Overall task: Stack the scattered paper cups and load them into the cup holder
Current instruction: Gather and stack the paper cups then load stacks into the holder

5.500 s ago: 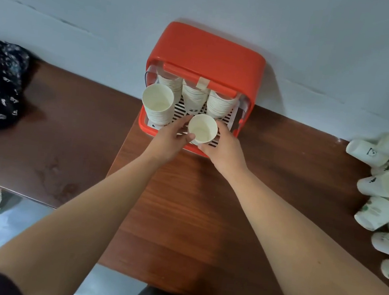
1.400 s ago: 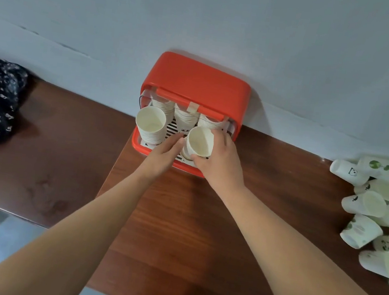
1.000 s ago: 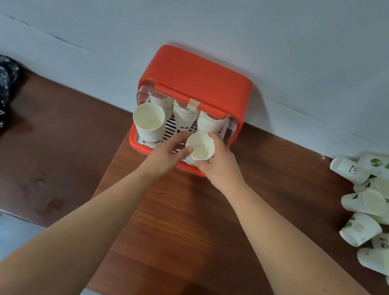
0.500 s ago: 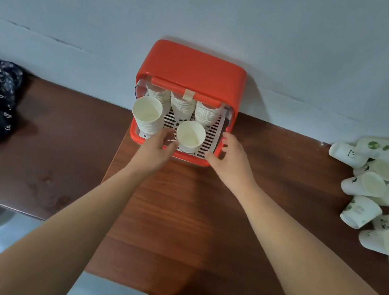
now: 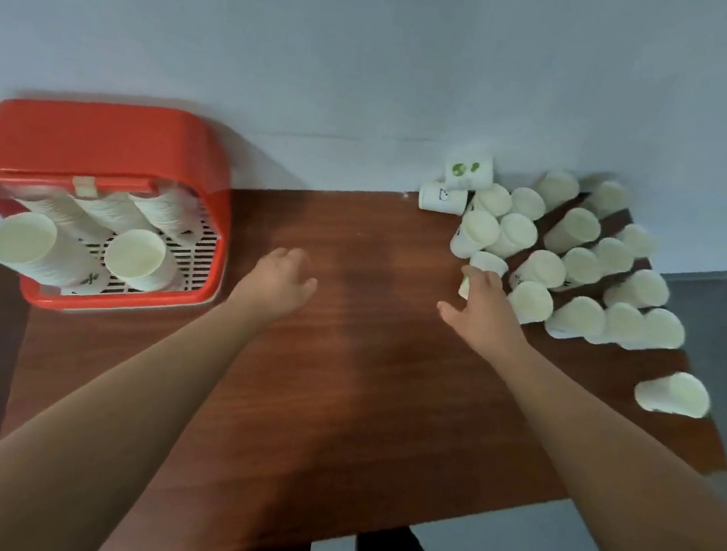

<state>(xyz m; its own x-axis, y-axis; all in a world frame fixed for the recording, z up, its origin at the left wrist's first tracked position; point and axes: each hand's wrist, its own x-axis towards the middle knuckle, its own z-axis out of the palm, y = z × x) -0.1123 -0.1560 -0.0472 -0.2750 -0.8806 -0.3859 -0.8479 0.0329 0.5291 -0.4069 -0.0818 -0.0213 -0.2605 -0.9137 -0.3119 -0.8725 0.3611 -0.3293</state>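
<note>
Cup holder [image 5: 106,139] partly loaded, a big pile left to stack.
Stacks of cups [image 5: 136,252] sit in it at the table's [image 5: 363,367] left; many loose cups [image 5: 580,267] lie tipped over at the right. My left hand [image 5: 280,280] hovers relaxed and holds nothing; my right hand's [image 5: 481,311] fingers [image 5: 483,282] are spread, reaching the nearest loose cup [image 5: 488,263], not closed round it.

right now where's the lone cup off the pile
Head view, far right: the lone cup lies on its side by the table edge, below the pile.
</note>
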